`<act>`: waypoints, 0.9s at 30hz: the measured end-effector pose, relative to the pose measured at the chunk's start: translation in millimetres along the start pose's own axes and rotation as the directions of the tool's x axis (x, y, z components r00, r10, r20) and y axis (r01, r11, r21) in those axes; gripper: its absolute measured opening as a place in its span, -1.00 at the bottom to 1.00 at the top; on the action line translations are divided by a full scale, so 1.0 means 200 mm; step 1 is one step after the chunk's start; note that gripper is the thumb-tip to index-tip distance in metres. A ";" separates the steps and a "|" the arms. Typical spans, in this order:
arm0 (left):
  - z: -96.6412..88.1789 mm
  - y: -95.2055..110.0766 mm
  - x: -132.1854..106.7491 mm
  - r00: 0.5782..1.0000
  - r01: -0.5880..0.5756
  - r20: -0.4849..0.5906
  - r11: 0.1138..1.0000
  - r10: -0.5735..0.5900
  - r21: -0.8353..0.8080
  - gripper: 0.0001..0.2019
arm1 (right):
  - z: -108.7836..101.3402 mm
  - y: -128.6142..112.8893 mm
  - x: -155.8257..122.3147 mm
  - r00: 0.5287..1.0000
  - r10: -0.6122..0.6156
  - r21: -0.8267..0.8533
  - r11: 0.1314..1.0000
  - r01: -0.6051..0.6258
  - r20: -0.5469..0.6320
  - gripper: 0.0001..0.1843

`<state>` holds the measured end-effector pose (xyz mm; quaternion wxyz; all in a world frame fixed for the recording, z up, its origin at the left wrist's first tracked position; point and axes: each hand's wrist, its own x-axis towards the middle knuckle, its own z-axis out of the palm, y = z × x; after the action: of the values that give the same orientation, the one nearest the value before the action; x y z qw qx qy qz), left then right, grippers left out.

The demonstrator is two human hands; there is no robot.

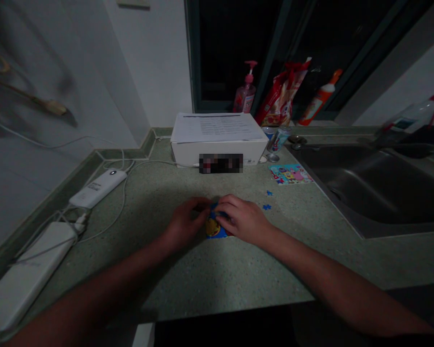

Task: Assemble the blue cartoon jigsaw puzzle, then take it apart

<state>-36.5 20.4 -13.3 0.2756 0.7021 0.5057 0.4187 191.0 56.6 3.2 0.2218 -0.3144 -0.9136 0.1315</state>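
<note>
My left hand (186, 222) and my right hand (242, 219) meet over a small blue and yellow printed object (212, 228) lying on the speckled green countertop (159, 270). Fingers of both hands press on it from either side and hide most of it. Two small blue puzzle-like pieces (266, 207) lie just beyond my right hand. A colourful printed card (291, 174) lies farther back.
A white box (219, 153) topped with papers stands at the back, among a pink pump bottle (246, 92), a red snack bag (282, 94) and a drinks can (278, 139). A steel sink (369, 188) lies right; white power banks (97, 188) and cables lie left.
</note>
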 end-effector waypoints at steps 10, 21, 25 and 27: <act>-0.01 -0.04 0.00 0.996 -0.071 -0.045 0.973 0.083 0.219 -0.83 | 0.04 0.06 0.04 0.974 0.215 -0.014 0.977 -0.214 0.068 -0.86; 0.01 -0.04 0.01 0.998 0.058 -0.019 0.989 -0.056 0.139 -0.85 | 0.00 0.02 0.04 0.995 0.081 0.094 0.992 -0.085 0.051 -0.85; 0.01 -0.03 0.00 0.999 0.032 -0.017 0.984 -0.030 0.174 -0.84 | 0.02 0.04 0.04 0.992 0.114 0.035 0.993 -0.116 0.044 -0.85; 0.00 -0.02 0.00 1.000 0.011 -0.017 0.982 -0.008 0.187 -0.83 | 0.03 0.05 0.04 0.988 0.146 -0.016 0.989 -0.145 0.056 -0.85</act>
<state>-37.8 22.2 -16.6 0.2060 0.7190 0.5485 0.3738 186.8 68.8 -2.4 0.1837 -0.3776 -0.8949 0.1510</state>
